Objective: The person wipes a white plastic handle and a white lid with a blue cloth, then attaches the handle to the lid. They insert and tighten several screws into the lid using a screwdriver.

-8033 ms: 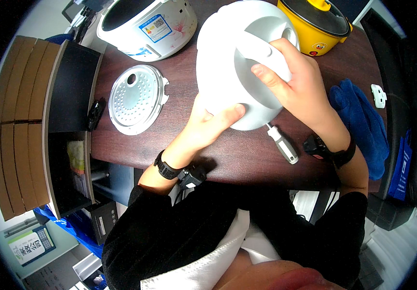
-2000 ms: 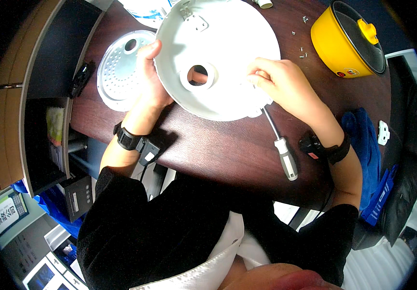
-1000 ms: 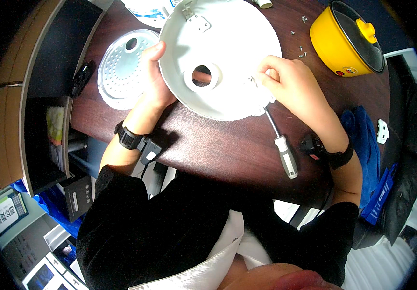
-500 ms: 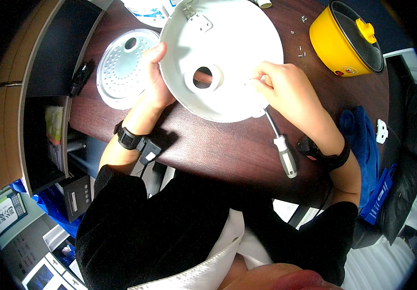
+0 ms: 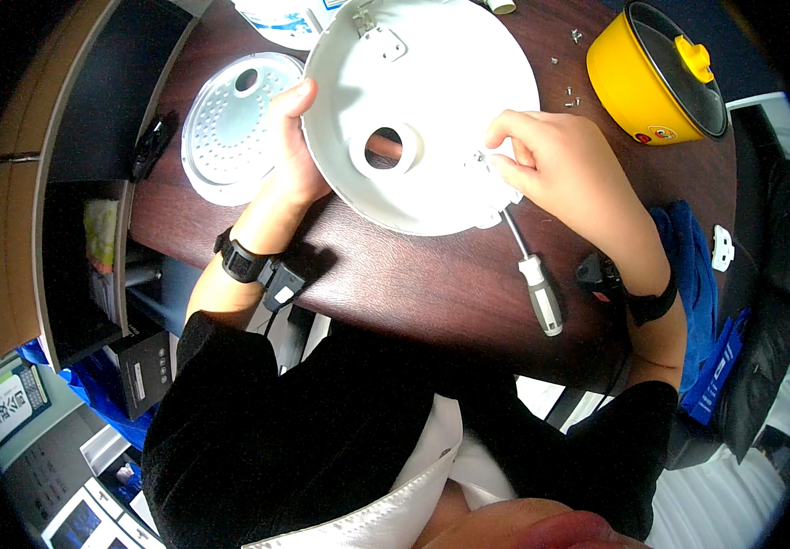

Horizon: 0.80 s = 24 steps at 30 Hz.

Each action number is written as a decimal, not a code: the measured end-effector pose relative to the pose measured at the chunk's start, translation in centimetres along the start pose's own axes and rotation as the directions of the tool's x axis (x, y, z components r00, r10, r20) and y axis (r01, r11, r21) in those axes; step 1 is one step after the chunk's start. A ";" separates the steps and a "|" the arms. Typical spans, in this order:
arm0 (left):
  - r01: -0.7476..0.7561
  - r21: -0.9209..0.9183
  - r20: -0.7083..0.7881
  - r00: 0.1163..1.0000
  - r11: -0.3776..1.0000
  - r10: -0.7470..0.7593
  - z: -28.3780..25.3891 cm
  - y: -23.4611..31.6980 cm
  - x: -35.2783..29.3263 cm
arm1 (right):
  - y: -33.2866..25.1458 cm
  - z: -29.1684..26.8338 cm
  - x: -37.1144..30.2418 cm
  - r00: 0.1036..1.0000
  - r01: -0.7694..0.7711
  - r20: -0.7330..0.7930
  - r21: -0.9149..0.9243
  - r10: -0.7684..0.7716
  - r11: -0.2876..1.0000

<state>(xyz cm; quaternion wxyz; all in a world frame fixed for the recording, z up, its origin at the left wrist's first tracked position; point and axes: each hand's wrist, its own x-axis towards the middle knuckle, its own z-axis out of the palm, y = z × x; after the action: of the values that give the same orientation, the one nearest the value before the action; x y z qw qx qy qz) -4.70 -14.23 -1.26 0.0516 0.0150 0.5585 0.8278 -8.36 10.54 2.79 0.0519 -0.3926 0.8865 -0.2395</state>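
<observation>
My left hand grips the left rim of a round white plastic cover, thumb on the edge and fingers underneath. The cover is tilted, with its hollow side up and a round collared hole through which a finger shows. Over its right side, my right hand is closed in a pinch; what sits between the fingertips, if anything, is too small to make out. Just beside those fingertips lies a small metal piece inside the cover. A screwdriver with a grey and white handle rests on the table, its tip hidden at the cover's lower right edge.
A translucent perforated disc lies left of the cover. Several small screws are scattered at the right, near a yellow pot with a dark lid. Blue cloth hangs beyond the table's right side; a shelf unit borders the left.
My right hand has shifted slightly to the right, uncovering the small metal piece in the cover. The cover has tipped or moved a little; my left hand keeps its hold.
</observation>
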 end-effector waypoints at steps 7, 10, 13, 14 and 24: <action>0.017 -0.009 0.012 1.000 1.000 -0.017 -0.2 -0.1 0.0 | 0.4 1.4 0.0 0.996 0.086 -0.010 -0.138 -0.089 0.987; 0.003 0.023 -0.025 1.000 1.000 -0.003 0.1 0.1 -0.1 | 0.5 1.7 0.0 0.991 0.126 -0.030 -0.155 -0.132 0.980; -0.007 0.042 -0.025 1.000 0.999 0.008 0.0 0.0 0.0 | 0.8 2.0 0.0 0.987 0.146 -0.040 -0.160 -0.154 0.976; -0.010 0.043 -0.017 1.000 0.999 0.011 -0.1 -0.1 0.0 | 0.8 2.1 0.0 0.987 0.144 -0.045 -0.162 -0.153 0.976; -0.003 0.069 -0.031 1.000 0.998 0.005 0.3 0.3 -0.2 | 0.8 2.9 0.2 0.994 0.079 -0.061 -0.118 -0.086 0.990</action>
<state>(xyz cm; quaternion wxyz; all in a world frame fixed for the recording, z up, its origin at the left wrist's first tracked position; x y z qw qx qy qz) -4.45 -14.09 -0.85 0.0405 0.0050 0.5873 0.8083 -8.20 9.76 -0.10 -0.0104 -0.4232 0.8830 -0.2026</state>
